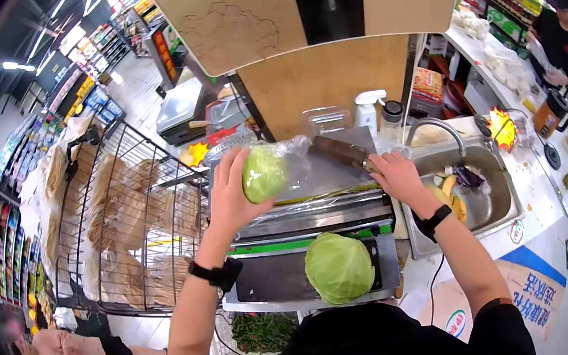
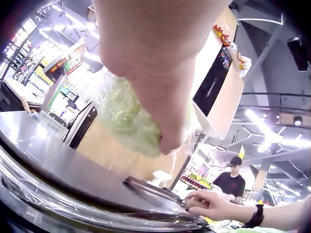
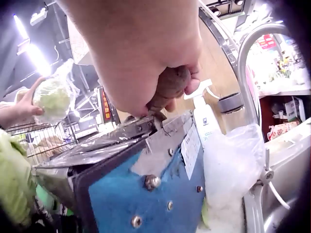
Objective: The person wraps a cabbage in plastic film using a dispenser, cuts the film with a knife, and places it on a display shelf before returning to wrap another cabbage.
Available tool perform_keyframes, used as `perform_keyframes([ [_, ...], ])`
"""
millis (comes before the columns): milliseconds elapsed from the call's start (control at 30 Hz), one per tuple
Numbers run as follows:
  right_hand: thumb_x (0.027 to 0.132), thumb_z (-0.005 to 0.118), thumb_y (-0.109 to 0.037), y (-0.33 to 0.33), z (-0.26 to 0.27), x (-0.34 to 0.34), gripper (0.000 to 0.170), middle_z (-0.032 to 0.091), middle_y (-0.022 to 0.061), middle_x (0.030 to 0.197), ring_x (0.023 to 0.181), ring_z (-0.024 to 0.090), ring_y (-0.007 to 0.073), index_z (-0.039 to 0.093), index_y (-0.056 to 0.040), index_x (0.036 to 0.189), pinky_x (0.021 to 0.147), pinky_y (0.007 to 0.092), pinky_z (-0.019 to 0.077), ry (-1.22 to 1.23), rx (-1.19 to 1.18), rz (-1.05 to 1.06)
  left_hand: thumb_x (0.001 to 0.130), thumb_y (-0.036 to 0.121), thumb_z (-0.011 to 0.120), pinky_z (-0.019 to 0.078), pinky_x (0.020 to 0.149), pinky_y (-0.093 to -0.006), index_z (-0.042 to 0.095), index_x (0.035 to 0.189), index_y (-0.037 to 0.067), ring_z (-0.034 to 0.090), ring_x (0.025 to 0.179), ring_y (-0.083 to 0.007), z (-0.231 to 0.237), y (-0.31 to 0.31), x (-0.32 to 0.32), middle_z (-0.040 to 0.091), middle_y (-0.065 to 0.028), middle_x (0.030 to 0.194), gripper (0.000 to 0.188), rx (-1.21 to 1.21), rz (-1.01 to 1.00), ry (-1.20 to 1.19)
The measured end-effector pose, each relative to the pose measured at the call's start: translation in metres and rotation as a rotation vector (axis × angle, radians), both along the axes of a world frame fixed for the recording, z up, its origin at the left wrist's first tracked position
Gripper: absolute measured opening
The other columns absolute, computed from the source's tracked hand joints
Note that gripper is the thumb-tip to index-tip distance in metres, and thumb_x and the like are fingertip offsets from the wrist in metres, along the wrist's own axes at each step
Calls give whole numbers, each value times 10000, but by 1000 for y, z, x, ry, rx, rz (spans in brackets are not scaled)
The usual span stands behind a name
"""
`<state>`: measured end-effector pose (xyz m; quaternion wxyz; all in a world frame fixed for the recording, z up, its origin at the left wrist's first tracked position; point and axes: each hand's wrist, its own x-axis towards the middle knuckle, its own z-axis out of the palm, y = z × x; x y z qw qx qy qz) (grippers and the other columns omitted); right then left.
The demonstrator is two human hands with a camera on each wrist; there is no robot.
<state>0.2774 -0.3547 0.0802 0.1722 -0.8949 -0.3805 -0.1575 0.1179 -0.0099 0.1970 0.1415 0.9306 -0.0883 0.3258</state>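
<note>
My left hand (image 1: 228, 188) holds a pale green cabbage piece (image 1: 265, 175) in clear plastic film, raised over the left end of the film-wrapping machine (image 1: 293, 215). Loose film sticks out from the cabbage on its right side. At the machine's right end, my right hand (image 1: 400, 178) grips a broad dark-bladed knife (image 1: 337, 150) by its handle; the blade points left, low over the metal top. The rounded handle (image 3: 172, 87) shows inside the fist in the right wrist view. A bare cabbage (image 1: 339, 269) rests on the machine's front tray, close to my body.
Right of the machine is a steel sink (image 1: 506, 198) with a faucet and vegetable scraps. A spray bottle (image 1: 368, 109) and a lidded jar (image 1: 392, 113) stand behind. A wire rack (image 1: 139, 230) of bagged goods is at left, a crate of green vegetables (image 1: 262, 331) below.
</note>
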Motion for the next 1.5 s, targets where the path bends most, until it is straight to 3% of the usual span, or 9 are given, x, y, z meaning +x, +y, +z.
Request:
perform_keyframes([
  [233, 868, 715, -233, 17, 2, 33, 407, 645, 118, 1049, 1021, 607, 346, 600, -111, 1239, 888, 473, 498, 110, -134, 120, 535, 194, 940, 415, 1069, -540, 424, 1439, 84, 485, 1300, -452, 2, -21, -59, 458, -254, 1472, 1047, 31, -48, -161],
  [400, 883, 724, -282, 46, 116, -57, 548, 589, 218, 1258, 1173, 567, 418, 533, -14, 1321, 1031, 484, 442, 38, 651, 135, 574, 193, 922, 474, 997, -535, 494, 1356, 131, 534, 1232, -466, 11, -51, -77, 471, -257, 1455, 894, 69, -18, -276],
  [533, 973, 594, -456, 50, 166, -142, 677, 498, 253, 1424, 1331, 478, 412, 451, 36, 1416, 1124, 441, 375, -200, 701, 638, 584, 230, 914, 493, 972, -546, 564, 1301, 113, 542, 1220, -475, 23, -76, -78, 482, -249, 1446, 806, 99, -39, -211],
  [633, 1008, 528, -485, 80, 140, -140, 682, 507, 221, 1434, 1330, 500, 366, 436, 26, 1451, 1134, 411, 371, 49, 765, 538, 565, 242, 930, 507, 965, -535, 548, 1287, 116, 555, 1208, -465, 46, -107, -85, 504, -239, 1420, 827, 76, -114, -234],
  [733, 1049, 518, -379, 81, 140, -144, 586, 546, 156, 1408, 1306, 537, 303, 432, 20, 1470, 1111, 390, 407, 969, 1200, 657, 558, 240, 944, 525, 948, -525, 528, 1275, 119, 582, 1167, -475, 57, -118, -87, 531, -232, 1387, 838, 61, -152, -262],
  [933, 1047, 410, -509, 81, 126, -137, 568, 660, 139, 1295, 1152, 661, 253, 587, -54, 1338, 1015, 409, 521, 2037, 1532, 691, 723, 494, 866, 451, 1054, -528, 560, 1326, 78, 510, 1285, -455, 42, -116, -71, 477, -253, 1447, 793, -166, -371, -382],
  [1167, 1064, 389, -348, 90, 109, -158, 489, 583, 116, 1380, 1292, 563, 232, 485, -27, 1420, 1102, 382, 443, 1475, 1495, 542, 904, 607, 602, 354, 1170, -474, 287, 1538, 45, 434, 1397, -330, 12, -131, -73, 373, -217, 1559, 904, -1293, -388, -99],
  [1333, 993, 501, -182, 77, 139, -158, 497, 580, 132, 1358, 1334, 514, 220, 445, -18, 1459, 1129, 343, 375, 871, 1173, 504, 925, 652, 534, 410, 1135, -461, 399, 1440, 36, 485, 1347, -315, 6, -115, -75, 441, -197, 1490, 814, -1315, -508, -2],
  [1500, 935, 553, -152, 71, 148, -174, 368, 596, 219, 1342, 1257, 576, 355, 654, 27, 1239, 1086, 425, 412, 521, 994, 538, 1026, 543, 370, 390, 1126, -436, 510, 1331, 12, 497, 1316, -300, 20, -119, -83, 502, -192, 1420, 629, -1186, -492, 57],
])
